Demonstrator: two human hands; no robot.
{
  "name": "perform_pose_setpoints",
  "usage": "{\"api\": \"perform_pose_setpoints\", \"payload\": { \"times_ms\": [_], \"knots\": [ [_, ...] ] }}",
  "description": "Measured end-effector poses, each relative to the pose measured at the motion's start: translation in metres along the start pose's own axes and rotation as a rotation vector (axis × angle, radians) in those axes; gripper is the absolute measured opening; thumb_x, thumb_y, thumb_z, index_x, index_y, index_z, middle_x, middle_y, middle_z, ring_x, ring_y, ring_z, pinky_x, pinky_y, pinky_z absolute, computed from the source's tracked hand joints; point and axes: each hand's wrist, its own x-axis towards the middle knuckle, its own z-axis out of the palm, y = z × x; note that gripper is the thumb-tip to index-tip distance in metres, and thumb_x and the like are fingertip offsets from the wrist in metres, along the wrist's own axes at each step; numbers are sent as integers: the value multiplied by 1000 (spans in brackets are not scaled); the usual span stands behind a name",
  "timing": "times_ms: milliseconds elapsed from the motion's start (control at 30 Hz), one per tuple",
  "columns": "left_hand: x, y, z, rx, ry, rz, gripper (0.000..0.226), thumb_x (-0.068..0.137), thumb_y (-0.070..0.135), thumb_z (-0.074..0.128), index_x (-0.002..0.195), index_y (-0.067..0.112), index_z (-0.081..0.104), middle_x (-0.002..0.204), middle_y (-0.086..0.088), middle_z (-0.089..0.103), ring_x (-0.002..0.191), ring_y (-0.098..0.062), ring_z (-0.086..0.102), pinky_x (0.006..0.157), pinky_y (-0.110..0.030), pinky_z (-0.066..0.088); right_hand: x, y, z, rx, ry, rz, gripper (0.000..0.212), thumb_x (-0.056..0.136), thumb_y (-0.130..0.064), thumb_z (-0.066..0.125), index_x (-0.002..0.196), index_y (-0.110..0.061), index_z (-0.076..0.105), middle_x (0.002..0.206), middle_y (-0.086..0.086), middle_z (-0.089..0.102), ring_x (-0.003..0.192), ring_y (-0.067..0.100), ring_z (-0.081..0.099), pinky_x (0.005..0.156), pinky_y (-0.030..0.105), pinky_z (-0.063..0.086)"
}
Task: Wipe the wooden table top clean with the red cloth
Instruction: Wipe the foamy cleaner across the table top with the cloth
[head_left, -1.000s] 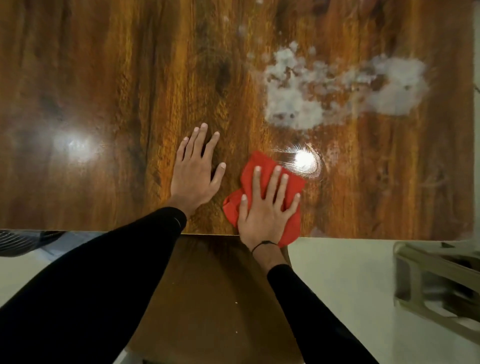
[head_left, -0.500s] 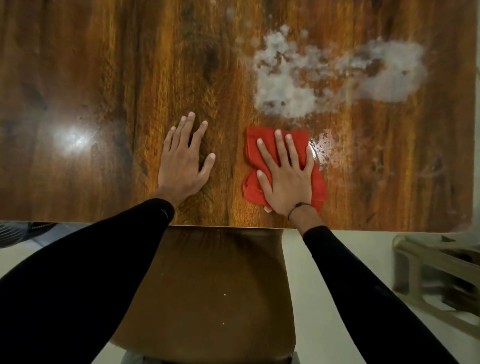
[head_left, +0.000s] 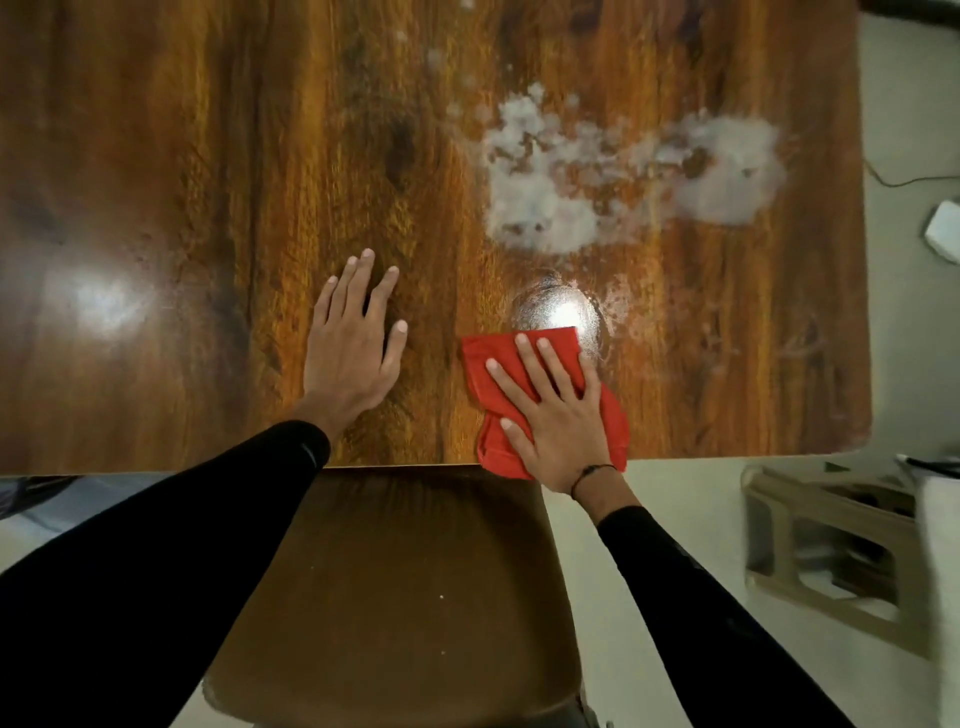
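We see a glossy wooden table top (head_left: 208, 208) with dark, streaked brown grain, bearing a large patch of white powdery residue (head_left: 623, 176) toward its far right. A crumpled red cloth (head_left: 488, 395) lies flat at the near edge, its lower corner hanging slightly past it, well short of the white patch.

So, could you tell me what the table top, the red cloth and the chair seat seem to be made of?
Table top: wood or wood-look laminate, glossy; grain streaks and lamp glare show. Red cloth: soft woven fabric, matte, creased under the right hand. Chair seat: probably leather or vinyl, brown, faint sheen and wrinkles near its front edge.
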Motion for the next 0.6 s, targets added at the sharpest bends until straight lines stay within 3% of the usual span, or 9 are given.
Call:
{"api": "perform_pose_setpoints", "payload": {
  "times_ms": [167,300,367,433,600],
  "knots": [
    [-9,39,3,-54,19,-6,56,118,33,32,169,12,38,182,-16,23,171,-31,17,140,-51,13,23,39,-10,23,27,280,72,114,-68,20,181,-44,9,191,1,0,177,30,6,135,68,1],
    [-18,112,25,-171,19,-52,56,118,33,29,169,14,39,182,-12,26,171,-26,19,139,-50,16,56,34,-15,69,46,480,71,116,-61,28,182,-41,10,191,6,1,176,34,4,133,76,2],
    [-17,139,36,-204,48,-101,55,118,34,28,167,15,44,180,-11,32,170,-25,23,139,-48,19,53,34,-15,49,42,396,72,116,-61,27,182,-38,9,191,8,0,176,36,3,132,76,1],
    [-16,156,46,-203,60,-129,55,118,34,27,166,15,45,179,-10,35,169,-26,25,139,-47,17,37,40,-13,14,27,196,74,115,-62,28,182,-36,10,191,9,0,176,37,4,133,76,5],
    [-14,165,59,-128,48,-72,54,119,36,28,168,18,39,180,-10,30,170,-25,21,139,-42,8,-29,83,-5,10,-30,-131,78,113,-66,35,182,-38,11,191,7,2,177,34,2,134,76,9]
  ]
}}
